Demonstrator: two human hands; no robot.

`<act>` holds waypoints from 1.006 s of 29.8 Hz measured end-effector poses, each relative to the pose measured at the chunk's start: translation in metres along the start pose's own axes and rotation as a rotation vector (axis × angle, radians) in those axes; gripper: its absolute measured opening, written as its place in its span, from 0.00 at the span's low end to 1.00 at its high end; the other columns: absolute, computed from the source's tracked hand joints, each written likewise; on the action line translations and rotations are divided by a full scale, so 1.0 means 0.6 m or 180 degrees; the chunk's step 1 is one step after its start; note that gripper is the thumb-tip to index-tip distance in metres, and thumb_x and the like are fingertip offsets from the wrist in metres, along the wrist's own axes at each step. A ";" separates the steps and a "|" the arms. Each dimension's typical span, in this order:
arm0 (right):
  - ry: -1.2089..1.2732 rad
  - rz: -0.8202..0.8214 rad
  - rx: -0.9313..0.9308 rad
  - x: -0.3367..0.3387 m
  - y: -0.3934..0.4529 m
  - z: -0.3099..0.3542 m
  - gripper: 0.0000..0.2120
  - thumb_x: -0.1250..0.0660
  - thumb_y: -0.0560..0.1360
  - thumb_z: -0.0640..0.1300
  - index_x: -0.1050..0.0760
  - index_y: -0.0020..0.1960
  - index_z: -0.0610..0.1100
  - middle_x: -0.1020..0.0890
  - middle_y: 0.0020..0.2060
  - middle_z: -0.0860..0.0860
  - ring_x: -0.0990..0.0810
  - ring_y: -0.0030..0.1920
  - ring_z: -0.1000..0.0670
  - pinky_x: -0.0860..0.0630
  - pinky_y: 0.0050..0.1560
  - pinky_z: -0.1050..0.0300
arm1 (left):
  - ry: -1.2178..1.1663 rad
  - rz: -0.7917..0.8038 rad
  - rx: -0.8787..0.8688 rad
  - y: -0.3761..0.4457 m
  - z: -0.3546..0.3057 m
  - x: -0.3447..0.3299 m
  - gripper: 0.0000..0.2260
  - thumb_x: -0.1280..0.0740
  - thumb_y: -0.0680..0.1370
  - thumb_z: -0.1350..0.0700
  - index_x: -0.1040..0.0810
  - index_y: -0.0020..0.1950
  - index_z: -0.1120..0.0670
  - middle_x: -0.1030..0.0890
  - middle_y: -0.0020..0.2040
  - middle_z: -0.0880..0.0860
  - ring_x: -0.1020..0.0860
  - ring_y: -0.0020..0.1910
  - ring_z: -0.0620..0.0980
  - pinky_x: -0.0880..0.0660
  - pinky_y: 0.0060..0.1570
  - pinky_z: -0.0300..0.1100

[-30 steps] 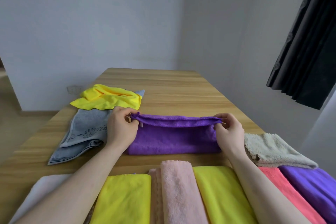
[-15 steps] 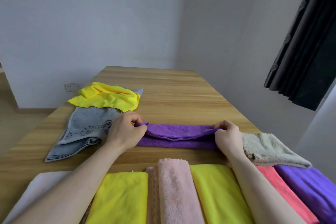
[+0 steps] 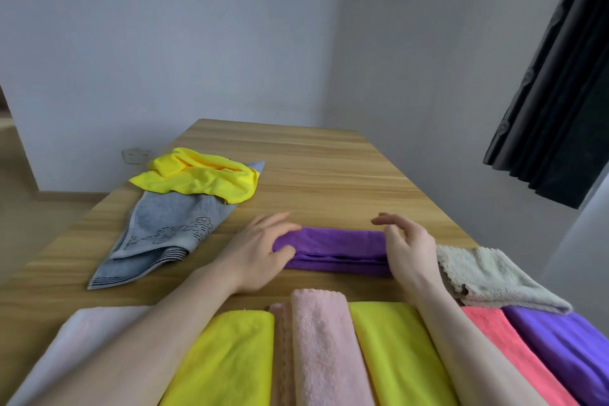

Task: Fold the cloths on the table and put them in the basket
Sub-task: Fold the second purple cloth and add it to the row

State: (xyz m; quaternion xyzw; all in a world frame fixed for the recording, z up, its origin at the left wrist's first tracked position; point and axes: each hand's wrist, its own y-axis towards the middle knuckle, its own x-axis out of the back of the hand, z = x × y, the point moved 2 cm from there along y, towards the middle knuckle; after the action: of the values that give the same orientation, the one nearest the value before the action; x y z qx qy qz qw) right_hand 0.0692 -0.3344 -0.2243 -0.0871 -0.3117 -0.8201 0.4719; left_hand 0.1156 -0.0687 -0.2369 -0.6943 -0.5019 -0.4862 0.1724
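Observation:
A purple cloth point(image 3: 333, 249) lies folded into a narrow strip on the wooden table point(image 3: 313, 175). My left hand point(image 3: 260, 249) rests at its left end with fingers stretched out and the thumb touching the cloth. My right hand point(image 3: 407, 249) hovers at the right end, fingers straight and spread, holding nothing. A loose yellow cloth point(image 3: 197, 178) lies on an unfolded grey towel point(image 3: 164, 227) at the left. A crumpled beige cloth point(image 3: 487, 277) sits at the right. No basket is in view.
Along the near edge lie folded cloths side by side: white point(image 3: 66, 346), yellow point(image 3: 230, 359), pink point(image 3: 326, 349), a second yellow point(image 3: 395, 349), coral point(image 3: 507, 349) and purple point(image 3: 563, 346). A dark curtain point(image 3: 560, 92) hangs at the right. The wall stands behind the table.
Both hands folded the purple cloth's far edge down toward me, flattening it into a narrow strip, then let go and opened their fingers.

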 end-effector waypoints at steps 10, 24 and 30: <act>-0.1841 0.1614 0.0040 -0.056 -0.001 -0.035 0.25 0.45 0.84 0.56 0.41 0.80 0.58 0.44 0.82 0.53 0.52 0.82 0.48 0.61 0.80 0.41 | 0.0606 0.0462 0.0244 -0.001 0.008 -0.017 0.24 0.46 0.83 0.37 0.38 0.79 0.38 0.46 0.83 0.43 0.51 0.82 0.47 0.56 0.80 0.50; -0.1224 0.0669 -0.0381 -0.024 0.005 -0.029 0.29 0.35 0.77 0.54 0.33 0.77 0.49 0.27 0.73 0.47 0.32 0.74 0.44 0.38 0.76 0.45 | 0.0428 0.0590 -0.0379 0.004 -0.013 -0.039 0.21 0.43 0.84 0.45 0.36 0.78 0.37 0.43 0.81 0.39 0.47 0.81 0.43 0.55 0.80 0.47; -0.1232 0.0660 -0.0764 -0.014 -0.001 -0.023 0.31 0.35 0.69 0.53 0.29 0.72 0.50 0.20 0.62 0.47 0.26 0.66 0.41 0.31 0.69 0.46 | 0.0398 0.0650 -0.0319 0.008 -0.008 -0.043 0.20 0.44 0.84 0.44 0.35 0.78 0.36 0.41 0.80 0.38 0.47 0.81 0.42 0.53 0.80 0.47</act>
State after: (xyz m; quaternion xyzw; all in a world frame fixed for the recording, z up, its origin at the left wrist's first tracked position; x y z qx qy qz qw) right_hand 0.0753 -0.3363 -0.2393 -0.3294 -0.2860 -0.7665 0.4714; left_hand 0.1167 -0.0876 -0.2554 -0.7178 -0.3920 -0.5329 0.2170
